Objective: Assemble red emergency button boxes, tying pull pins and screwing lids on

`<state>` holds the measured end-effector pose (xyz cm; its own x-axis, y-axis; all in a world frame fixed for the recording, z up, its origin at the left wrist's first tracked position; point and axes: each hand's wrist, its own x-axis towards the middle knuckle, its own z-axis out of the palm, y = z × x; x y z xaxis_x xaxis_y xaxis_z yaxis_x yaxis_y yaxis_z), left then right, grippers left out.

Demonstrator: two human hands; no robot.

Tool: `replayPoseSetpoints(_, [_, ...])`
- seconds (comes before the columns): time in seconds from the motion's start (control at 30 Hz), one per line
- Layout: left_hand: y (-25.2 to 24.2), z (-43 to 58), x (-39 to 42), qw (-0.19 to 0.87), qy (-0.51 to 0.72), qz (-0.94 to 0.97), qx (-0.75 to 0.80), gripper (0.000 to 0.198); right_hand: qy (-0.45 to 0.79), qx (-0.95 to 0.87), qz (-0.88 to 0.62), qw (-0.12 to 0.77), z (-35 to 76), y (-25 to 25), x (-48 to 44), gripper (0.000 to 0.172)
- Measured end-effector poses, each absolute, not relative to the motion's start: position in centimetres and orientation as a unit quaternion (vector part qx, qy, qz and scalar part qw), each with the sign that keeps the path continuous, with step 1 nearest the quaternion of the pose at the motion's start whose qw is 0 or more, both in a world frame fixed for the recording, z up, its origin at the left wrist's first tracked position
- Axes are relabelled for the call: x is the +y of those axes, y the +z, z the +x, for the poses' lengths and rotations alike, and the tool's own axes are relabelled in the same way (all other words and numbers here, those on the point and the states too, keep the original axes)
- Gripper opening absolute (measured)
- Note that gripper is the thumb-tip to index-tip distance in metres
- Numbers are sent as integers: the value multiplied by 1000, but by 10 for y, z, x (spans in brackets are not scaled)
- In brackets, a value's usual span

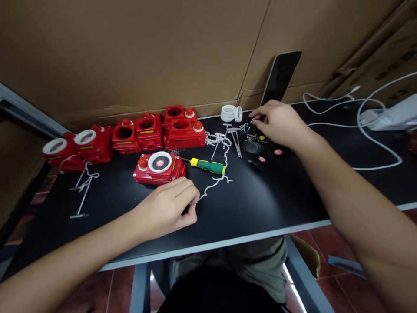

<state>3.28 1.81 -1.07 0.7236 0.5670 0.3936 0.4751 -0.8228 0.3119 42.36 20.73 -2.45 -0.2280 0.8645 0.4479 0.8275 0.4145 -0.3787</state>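
My left hand [174, 203] is closed in a pinch on the end of a white string [212, 186] that trails over the table. Just behind it lies a red box [150, 174] with a white ring around a dark disc and a round red knob. A green and yellow screwdriver [208, 166] rests beside that box, its tip close to it. At the back right, my right hand [276, 122] has thumb and forefinger pinched on a small screw [252, 121]. Several loose screws [250, 137] and clear round discs [253, 147] lie just left of it.
Several red housings [150, 130] line the table's back left. White rings [228, 113], metal T-shaped rods [237, 143] and black discs [278, 152] lie near the right hand. A phone [280, 76] leans on the cardboard wall [163, 52]. A white cable [368, 126] loops at right.
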Motion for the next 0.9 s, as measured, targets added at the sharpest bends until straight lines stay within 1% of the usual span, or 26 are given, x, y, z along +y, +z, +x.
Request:
replayPoseSetpoints(0.1, [-9,33,16,76,246,920,295,20,23,-782,-554,284,433,-45,220,18])
replayPoseSetpoints(0.2, [-4,35,14,95,262,909,311,19,20,-786,-556,270,431,-56,227,15])
replayPoseSetpoints(0.4, [3,39,17,264,353,829,345,15,19,-786,-554,274,429,-66,237,18])
replayPoseSetpoints(0.53, [6,40,20,347,398,765,370,11,29,-773,-565,288,430,-67,240,9])
replayPoseSetpoints(0.6, [8,41,19,372,412,739,383,10,39,-765,-573,291,432,-67,242,9])
replayPoseSetpoints(0.73, [15,41,14,401,428,717,377,11,70,-754,-590,280,437,-66,250,8])
replayPoseSetpoints(0.83, [19,41,11,400,431,724,361,10,86,-753,-596,265,441,-64,253,26])
replayPoseSetpoints(0.9, [21,41,10,382,436,733,356,6,90,-748,-598,273,441,-61,252,14])
